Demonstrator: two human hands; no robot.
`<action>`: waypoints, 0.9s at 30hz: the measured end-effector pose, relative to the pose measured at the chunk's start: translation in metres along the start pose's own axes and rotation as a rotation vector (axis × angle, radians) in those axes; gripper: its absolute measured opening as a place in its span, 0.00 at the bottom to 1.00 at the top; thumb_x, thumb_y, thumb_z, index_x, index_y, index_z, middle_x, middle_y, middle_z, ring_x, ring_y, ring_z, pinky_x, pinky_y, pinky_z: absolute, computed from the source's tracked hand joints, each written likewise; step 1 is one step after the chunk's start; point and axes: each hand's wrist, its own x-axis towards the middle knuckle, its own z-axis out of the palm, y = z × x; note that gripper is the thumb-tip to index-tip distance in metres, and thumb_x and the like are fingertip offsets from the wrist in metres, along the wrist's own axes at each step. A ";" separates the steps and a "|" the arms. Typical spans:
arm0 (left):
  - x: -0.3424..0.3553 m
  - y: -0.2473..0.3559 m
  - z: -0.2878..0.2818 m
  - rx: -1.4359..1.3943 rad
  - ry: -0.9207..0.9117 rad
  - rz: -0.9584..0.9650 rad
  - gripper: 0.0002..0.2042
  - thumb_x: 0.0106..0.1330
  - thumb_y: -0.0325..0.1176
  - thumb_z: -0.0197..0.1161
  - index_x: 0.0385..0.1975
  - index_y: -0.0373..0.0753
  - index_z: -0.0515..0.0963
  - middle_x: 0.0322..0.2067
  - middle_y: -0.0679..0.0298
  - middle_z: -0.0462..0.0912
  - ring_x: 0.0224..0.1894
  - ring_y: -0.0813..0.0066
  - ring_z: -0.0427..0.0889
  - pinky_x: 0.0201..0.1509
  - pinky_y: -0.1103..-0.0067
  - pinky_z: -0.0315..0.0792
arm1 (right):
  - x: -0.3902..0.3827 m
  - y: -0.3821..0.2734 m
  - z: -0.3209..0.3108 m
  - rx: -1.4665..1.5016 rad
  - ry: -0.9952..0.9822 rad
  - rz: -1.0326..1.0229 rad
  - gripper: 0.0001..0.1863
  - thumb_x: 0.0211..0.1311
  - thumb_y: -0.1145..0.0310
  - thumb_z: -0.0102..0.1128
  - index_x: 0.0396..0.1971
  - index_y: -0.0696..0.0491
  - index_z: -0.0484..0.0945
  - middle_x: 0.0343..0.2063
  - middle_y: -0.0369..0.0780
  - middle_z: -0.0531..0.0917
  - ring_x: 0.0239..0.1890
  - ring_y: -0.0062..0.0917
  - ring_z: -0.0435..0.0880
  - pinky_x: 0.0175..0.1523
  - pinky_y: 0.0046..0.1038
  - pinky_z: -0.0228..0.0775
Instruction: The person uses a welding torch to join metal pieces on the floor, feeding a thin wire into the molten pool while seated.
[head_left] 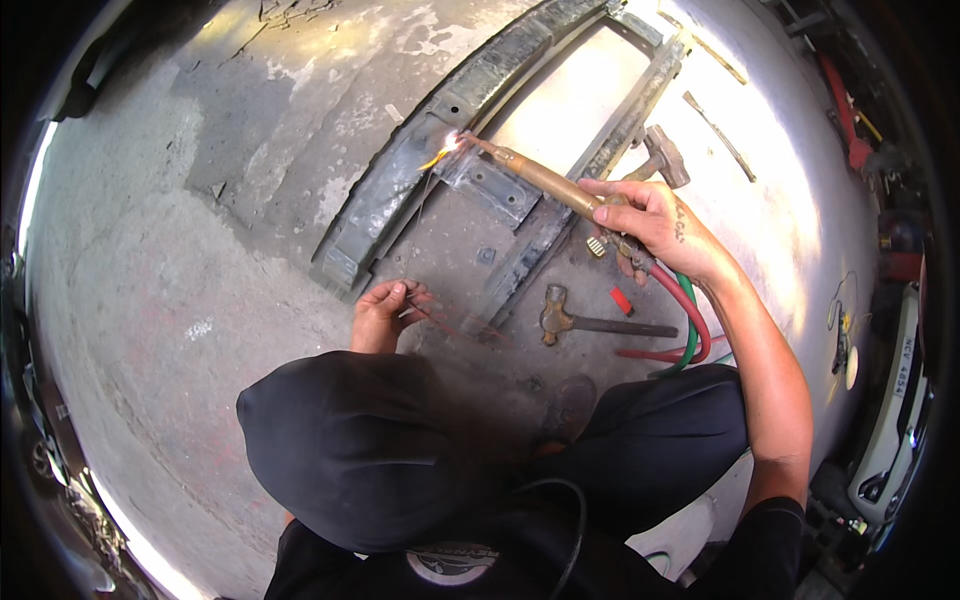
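In the right hand point(645, 218), fingers grasp the torch point(545, 182); in the left hand point(379, 312), they curl, on what I cannot tell. Beyond both lies the metal beam point(388, 190); best steady the flame point(451, 143) at its bracket point(497, 190), left fingers well clear.

The stained grey floor point(150, 300) carries a dark metal frame point(385, 190); right of the frame lie a ball-peen hammer point(600, 324), small red piece point(622, 300), block-headed hammer point(665, 158) and thin bar point(720, 136)
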 end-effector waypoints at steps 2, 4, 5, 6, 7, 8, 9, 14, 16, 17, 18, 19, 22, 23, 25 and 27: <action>0.001 0.000 0.001 0.001 0.001 0.000 0.11 0.79 0.34 0.56 0.47 0.32 0.81 0.44 0.51 0.88 0.47 0.62 0.88 0.55 0.63 0.83 | 0.000 0.000 0.000 -0.001 0.006 -0.008 0.30 0.73 0.63 0.59 0.69 0.63 0.70 0.35 0.45 0.88 0.22 0.21 0.84 0.25 0.26 0.79; 0.001 0.002 0.002 0.002 0.000 0.000 0.11 0.79 0.33 0.56 0.46 0.32 0.81 0.44 0.51 0.88 0.47 0.63 0.88 0.54 0.64 0.83 | 0.000 -0.001 0.002 0.005 0.020 -0.018 0.30 0.72 0.63 0.59 0.69 0.64 0.70 0.35 0.46 0.87 0.22 0.21 0.84 0.25 0.26 0.79; 0.001 0.003 0.002 0.003 0.000 0.001 0.11 0.79 0.33 0.56 0.46 0.32 0.81 0.44 0.51 0.88 0.47 0.63 0.88 0.54 0.64 0.83 | 0.000 -0.001 0.002 0.009 0.027 -0.023 0.30 0.72 0.63 0.59 0.69 0.64 0.70 0.35 0.46 0.87 0.22 0.21 0.84 0.25 0.26 0.78; 0.001 0.003 0.002 0.002 0.001 -0.003 0.11 0.79 0.33 0.56 0.46 0.32 0.81 0.44 0.52 0.88 0.47 0.63 0.88 0.54 0.64 0.83 | 0.000 -0.002 0.002 0.007 0.026 -0.019 0.30 0.72 0.63 0.59 0.68 0.64 0.70 0.36 0.46 0.87 0.22 0.21 0.84 0.25 0.26 0.78; 0.002 0.002 0.001 0.002 0.001 -0.006 0.11 0.79 0.33 0.55 0.46 0.32 0.81 0.44 0.52 0.88 0.47 0.63 0.88 0.54 0.64 0.83 | -0.001 -0.002 0.003 0.006 0.025 -0.015 0.30 0.72 0.63 0.59 0.68 0.64 0.70 0.36 0.47 0.87 0.21 0.21 0.84 0.26 0.26 0.78; 0.002 0.001 0.000 0.001 0.002 -0.009 0.11 0.79 0.33 0.55 0.46 0.32 0.81 0.44 0.52 0.88 0.47 0.63 0.88 0.54 0.64 0.83 | -0.001 -0.003 0.003 0.005 0.024 -0.011 0.30 0.72 0.63 0.60 0.68 0.64 0.70 0.37 0.48 0.87 0.21 0.21 0.84 0.26 0.26 0.78; 0.002 0.002 0.001 0.002 -0.002 -0.009 0.11 0.79 0.33 0.55 0.46 0.32 0.81 0.44 0.52 0.88 0.47 0.63 0.88 0.54 0.64 0.83 | -0.001 -0.003 0.002 0.001 0.023 -0.007 0.30 0.72 0.63 0.60 0.69 0.64 0.70 0.37 0.48 0.87 0.21 0.21 0.84 0.26 0.26 0.78; 0.000 0.001 0.002 -0.001 -0.006 -0.007 0.11 0.79 0.33 0.56 0.46 0.32 0.81 0.44 0.52 0.88 0.47 0.63 0.88 0.55 0.63 0.83 | 0.000 0.000 0.001 -0.001 0.022 -0.011 0.31 0.72 0.62 0.60 0.69 0.64 0.70 0.40 0.51 0.87 0.20 0.22 0.84 0.26 0.26 0.78; 0.000 0.000 0.001 0.001 0.006 -0.005 0.11 0.79 0.33 0.56 0.46 0.32 0.81 0.44 0.52 0.88 0.47 0.63 0.88 0.55 0.63 0.83 | 0.001 0.002 0.001 0.007 0.015 -0.010 0.31 0.72 0.62 0.60 0.69 0.63 0.70 0.40 0.52 0.87 0.20 0.22 0.84 0.26 0.26 0.78; -0.001 -0.001 0.001 0.002 0.012 -0.005 0.11 0.79 0.33 0.56 0.46 0.32 0.81 0.44 0.52 0.87 0.47 0.63 0.88 0.55 0.63 0.83 | 0.001 0.002 0.000 0.011 0.012 -0.009 0.31 0.72 0.62 0.60 0.69 0.63 0.70 0.40 0.52 0.87 0.20 0.22 0.84 0.26 0.26 0.78; -0.001 0.000 0.001 0.001 0.012 -0.001 0.11 0.78 0.33 0.56 0.46 0.32 0.81 0.44 0.52 0.87 0.47 0.63 0.88 0.55 0.63 0.83 | 0.001 0.002 0.001 0.010 0.014 -0.007 0.31 0.72 0.62 0.59 0.69 0.63 0.70 0.39 0.52 0.87 0.20 0.22 0.84 0.26 0.26 0.78; -0.002 0.000 0.001 0.000 0.012 0.003 0.11 0.78 0.34 0.56 0.46 0.32 0.81 0.44 0.52 0.87 0.47 0.62 0.88 0.55 0.63 0.83 | 0.001 0.001 0.001 0.009 0.015 -0.004 0.31 0.72 0.62 0.59 0.69 0.63 0.70 0.39 0.51 0.88 0.20 0.22 0.84 0.27 0.26 0.78; -0.003 0.001 0.003 -0.011 0.013 0.011 0.11 0.78 0.34 0.57 0.46 0.32 0.81 0.44 0.52 0.87 0.47 0.62 0.88 0.55 0.63 0.83 | 0.002 0.002 0.001 0.000 0.015 -0.006 0.31 0.72 0.62 0.59 0.69 0.63 0.70 0.37 0.50 0.88 0.19 0.22 0.84 0.28 0.26 0.77; -0.003 0.001 0.004 -0.016 0.013 0.014 0.11 0.78 0.34 0.57 0.46 0.32 0.81 0.44 0.52 0.87 0.47 0.62 0.88 0.55 0.63 0.83 | 0.002 0.003 0.001 -0.004 0.015 -0.007 0.31 0.72 0.62 0.59 0.69 0.63 0.70 0.36 0.49 0.88 0.19 0.22 0.84 0.28 0.26 0.77; -0.002 0.000 0.001 -0.015 0.007 0.008 0.11 0.78 0.34 0.57 0.46 0.32 0.81 0.44 0.52 0.88 0.47 0.62 0.88 0.54 0.63 0.83 | 0.003 0.003 0.000 -0.011 0.008 0.004 0.31 0.72 0.61 0.59 0.69 0.63 0.69 0.35 0.48 0.87 0.19 0.22 0.83 0.28 0.26 0.77; -0.001 0.000 0.000 -0.012 0.004 0.003 0.11 0.78 0.33 0.57 0.46 0.32 0.81 0.44 0.52 0.88 0.47 0.63 0.88 0.54 0.63 0.83 | 0.002 0.002 0.000 -0.020 0.006 0.011 0.31 0.72 0.61 0.59 0.69 0.64 0.69 0.34 0.48 0.87 0.19 0.22 0.84 0.29 0.26 0.77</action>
